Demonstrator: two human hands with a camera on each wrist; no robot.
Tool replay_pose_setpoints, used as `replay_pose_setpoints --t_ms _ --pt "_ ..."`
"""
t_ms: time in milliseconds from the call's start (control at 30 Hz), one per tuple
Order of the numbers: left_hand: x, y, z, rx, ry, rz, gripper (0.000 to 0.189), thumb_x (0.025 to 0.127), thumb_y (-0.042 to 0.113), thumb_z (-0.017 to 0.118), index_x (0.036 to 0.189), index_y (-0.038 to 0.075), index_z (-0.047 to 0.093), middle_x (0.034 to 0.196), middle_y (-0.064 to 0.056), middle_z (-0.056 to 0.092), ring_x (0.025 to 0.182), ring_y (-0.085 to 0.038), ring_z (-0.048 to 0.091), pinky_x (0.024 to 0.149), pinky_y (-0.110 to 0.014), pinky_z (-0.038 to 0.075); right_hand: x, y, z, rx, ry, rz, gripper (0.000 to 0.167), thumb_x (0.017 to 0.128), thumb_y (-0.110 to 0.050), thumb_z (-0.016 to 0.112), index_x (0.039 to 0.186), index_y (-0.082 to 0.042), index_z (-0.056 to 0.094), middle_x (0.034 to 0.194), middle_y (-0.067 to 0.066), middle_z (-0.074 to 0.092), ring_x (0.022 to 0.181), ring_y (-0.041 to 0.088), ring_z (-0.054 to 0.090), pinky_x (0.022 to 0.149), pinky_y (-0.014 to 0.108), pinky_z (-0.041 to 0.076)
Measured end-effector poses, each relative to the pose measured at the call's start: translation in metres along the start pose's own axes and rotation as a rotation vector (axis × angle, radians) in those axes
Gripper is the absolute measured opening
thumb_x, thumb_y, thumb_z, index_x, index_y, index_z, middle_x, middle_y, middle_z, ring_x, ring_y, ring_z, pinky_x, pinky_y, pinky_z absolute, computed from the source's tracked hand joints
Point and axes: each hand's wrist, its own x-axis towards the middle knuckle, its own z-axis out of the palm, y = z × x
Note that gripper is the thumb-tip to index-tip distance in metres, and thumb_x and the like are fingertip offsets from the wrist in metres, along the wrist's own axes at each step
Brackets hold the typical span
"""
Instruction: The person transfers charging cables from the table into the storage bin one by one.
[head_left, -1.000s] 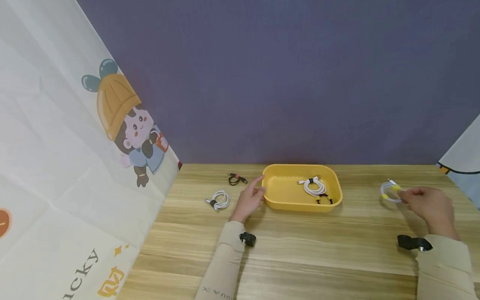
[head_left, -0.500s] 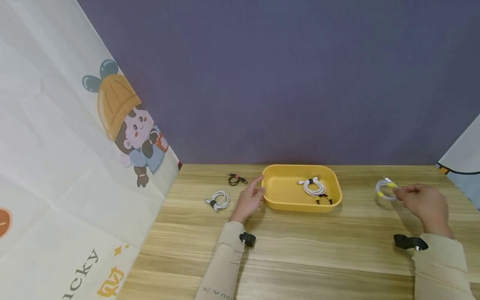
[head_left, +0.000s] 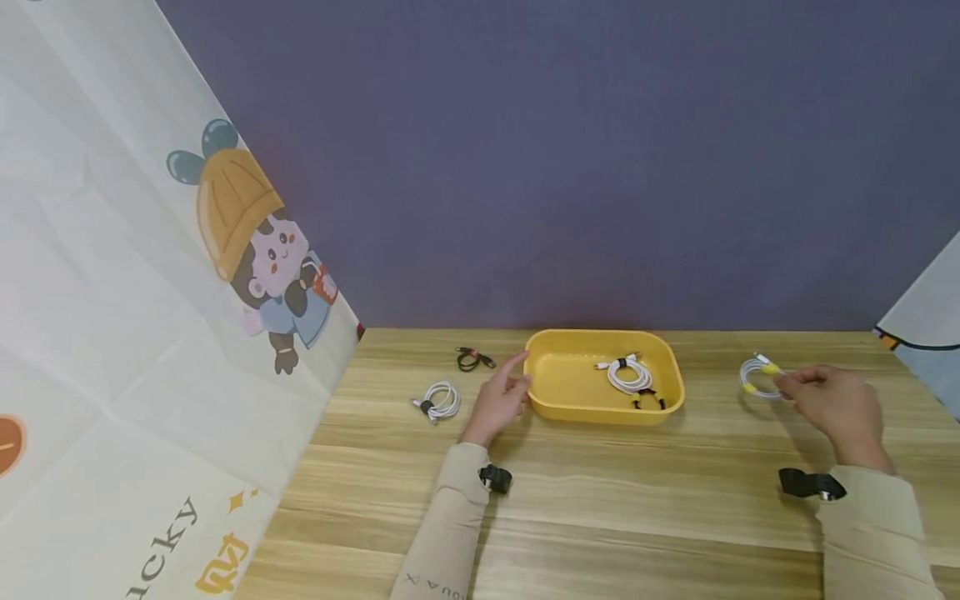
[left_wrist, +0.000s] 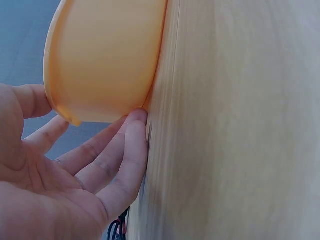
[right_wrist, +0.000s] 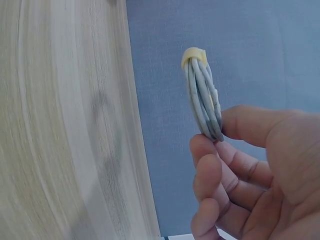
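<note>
My right hand (head_left: pixel 836 408) pinches a coiled white cable (head_left: pixel 742 377) above the table, right of the yellow bin (head_left: pixel 562 379). Two yellow ties wrap this coil; in the right wrist view the cable (right_wrist: pixel 200 100) is seen edge-on between thumb and fingertips. My left hand (head_left: pixel 495 404) touches the bin's left end. In the left wrist view its thumb and forefinger meet the rim of the bin (left_wrist: pixel 105 60), and the other fingers lie against the end wall near the table. Inside the bin are a white cable (head_left: pixel 641 383) with a black tie and a smaller black-and-yellow cable (head_left: pixel 649 396).
On the table (head_left: pixel 637 500), left of the bin, lie a small black cable (head_left: pixel 468 363) with a red tie and a coiled white cable (head_left: pixel 448 402) with a black tie. A dark blue backdrop (head_left: pixel 585 167) rises behind the table's far edge.
My right hand has moved left with the coiled white cable, a little nearer the bin. The left hand and the bin have stayed put.
</note>
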Motion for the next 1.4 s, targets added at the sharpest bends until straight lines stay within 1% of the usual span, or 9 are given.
replay_pose_setpoints --t_ms 100,300,500,700,1033,1233,1400 --pt "0.000 0.000 0.000 0.005 0.000 0.002 0.048 0.106 0.033 0.055 0.153 0.036 0.047 0.106 -0.011 0.076 0.071 -0.022 0.070 0.059 -0.025 0.054 -0.001 -0.003 0.000 0.003 -0.011 -0.003 0.052 0.100 -0.046 0.058 0.110 0.004 0.069 0.073 0.006 0.076 0.059 0.012 0.061 0.054 0.028 0.040" --pt "0.000 0.000 0.000 0.009 0.000 0.004 0.047 0.106 0.033 0.055 0.153 0.036 0.047 0.104 -0.011 0.076 0.071 -0.022 0.070 0.059 -0.025 0.054 -0.002 -0.008 0.003 0.012 -0.011 -0.010 0.050 0.100 -0.044 0.058 0.109 0.003 0.070 0.076 0.009 0.077 0.060 0.011 0.061 0.054 0.029 0.041" --pt "0.001 0.000 0.000 0.012 0.002 0.008 0.047 0.106 0.033 0.055 0.153 0.035 0.047 0.103 -0.011 0.076 0.070 -0.020 0.070 0.059 -0.025 0.054 -0.002 -0.014 0.005 0.016 -0.031 0.001 0.050 0.101 -0.044 0.057 0.111 0.003 0.068 0.079 0.011 0.077 0.061 0.013 0.062 0.053 0.030 0.042" --pt "0.001 0.000 0.000 0.009 -0.001 0.004 0.047 0.106 0.033 0.055 0.153 0.036 0.047 0.104 -0.010 0.075 0.070 -0.018 0.069 0.059 -0.026 0.055 -0.003 -0.019 0.007 0.023 -0.022 -0.029 0.050 0.101 -0.044 0.057 0.110 0.004 0.068 0.081 0.014 0.077 0.061 0.013 0.062 0.053 0.029 0.043" --pt "0.000 0.001 0.000 0.007 0.005 0.001 0.047 0.106 0.033 0.055 0.152 0.037 0.048 0.105 -0.011 0.076 0.068 -0.018 0.069 0.058 -0.025 0.054 -0.005 -0.028 0.009 0.007 0.000 -0.070 0.047 0.101 -0.043 0.058 0.106 0.002 0.069 0.076 0.009 0.075 0.060 0.014 0.061 0.052 0.030 0.041" --pt "0.000 0.001 0.000 0.004 0.011 0.008 0.047 0.106 0.031 0.055 0.152 0.035 0.048 0.104 -0.011 0.076 0.067 -0.019 0.069 0.057 -0.025 0.053 -0.007 -0.035 0.011 0.010 -0.011 -0.069 0.048 0.101 -0.044 0.057 0.107 0.002 0.069 0.079 0.011 0.075 0.062 0.016 0.061 0.052 0.031 0.042" --pt "0.001 0.000 0.001 0.003 0.008 0.005 0.047 0.106 0.032 0.055 0.152 0.037 0.048 0.103 -0.011 0.076 0.067 -0.020 0.068 0.057 -0.025 0.053 -0.008 -0.040 0.012 0.005 -0.009 -0.067 0.047 0.101 -0.043 0.058 0.106 0.002 0.069 0.081 0.012 0.075 0.062 0.016 0.060 0.051 0.031 0.042"
